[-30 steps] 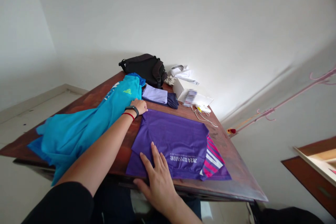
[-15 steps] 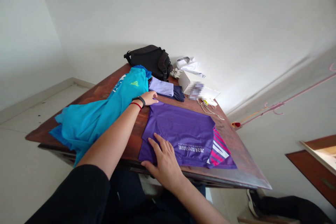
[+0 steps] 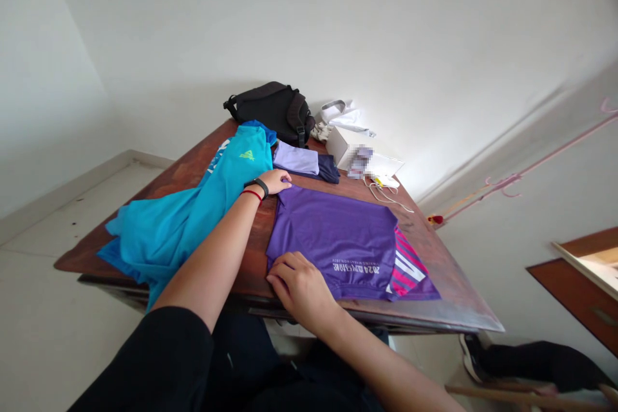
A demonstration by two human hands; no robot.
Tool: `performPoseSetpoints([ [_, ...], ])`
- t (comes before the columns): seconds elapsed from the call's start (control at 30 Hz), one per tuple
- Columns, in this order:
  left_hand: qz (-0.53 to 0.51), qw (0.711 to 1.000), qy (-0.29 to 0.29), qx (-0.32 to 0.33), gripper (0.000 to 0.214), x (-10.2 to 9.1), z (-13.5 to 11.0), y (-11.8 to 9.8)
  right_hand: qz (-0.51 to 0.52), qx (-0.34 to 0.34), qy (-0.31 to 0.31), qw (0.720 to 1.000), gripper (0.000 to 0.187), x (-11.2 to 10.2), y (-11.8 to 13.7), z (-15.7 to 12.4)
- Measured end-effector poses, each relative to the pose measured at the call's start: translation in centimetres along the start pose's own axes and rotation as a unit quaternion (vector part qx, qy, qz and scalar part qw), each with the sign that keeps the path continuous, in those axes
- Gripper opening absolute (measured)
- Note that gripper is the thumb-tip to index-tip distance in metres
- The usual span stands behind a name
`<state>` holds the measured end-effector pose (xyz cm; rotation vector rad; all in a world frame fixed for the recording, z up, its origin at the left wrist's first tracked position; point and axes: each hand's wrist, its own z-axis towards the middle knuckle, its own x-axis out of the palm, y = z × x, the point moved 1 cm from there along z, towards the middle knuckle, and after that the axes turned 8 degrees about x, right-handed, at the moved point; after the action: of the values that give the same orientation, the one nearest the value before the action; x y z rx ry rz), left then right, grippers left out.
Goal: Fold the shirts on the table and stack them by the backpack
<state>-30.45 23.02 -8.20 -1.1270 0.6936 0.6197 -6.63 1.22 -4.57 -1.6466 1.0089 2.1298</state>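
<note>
Shirt (image 3: pixel 338 225) corner in left grip (image 3: pixel 276 181).

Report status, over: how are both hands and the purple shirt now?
Left hand pinching far-left corner of purple shirt. Right hand curled at near-left corner, grip unclear. Blue shirt lies apart, to the left.

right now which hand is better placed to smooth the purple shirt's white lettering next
Probably the right hand: it sits near the white lettering, while the left hand is at the far corner of the purple shirt.
</note>
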Motion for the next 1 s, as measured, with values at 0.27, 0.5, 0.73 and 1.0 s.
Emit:
performPoseSetpoints([
  [0.27, -0.027, 0.999, 0.003, 0.031, 0.031, -0.5, -0.1, -0.6, 0.17, 0.061, -0.053, 0.982, 0.016, -0.7, -1.1, 0.5],
  [0.5, -0.042, 0.999, -0.013, 0.01, 0.033, 0.0, 0.2, 0.3, 0.117, 0.076, -0.065, 0.988, 0.011, -0.2, -1.0, 0.6],
  [0.73, -0.038, 0.999, -0.01, -0.001, 0.034, -0.1, 0.4, 0.4, -0.081, 0.107, -0.068, 0.989, 0.042, 1.0, 1.2, 0.8],
  [1.0, -0.028, 1.0, -0.004, -0.009, 0.034, -0.2, 0.5, 0.5, -0.117, 0.083, -0.066, 0.987, 0.025, 1.6, 0.6, 1.2],
])
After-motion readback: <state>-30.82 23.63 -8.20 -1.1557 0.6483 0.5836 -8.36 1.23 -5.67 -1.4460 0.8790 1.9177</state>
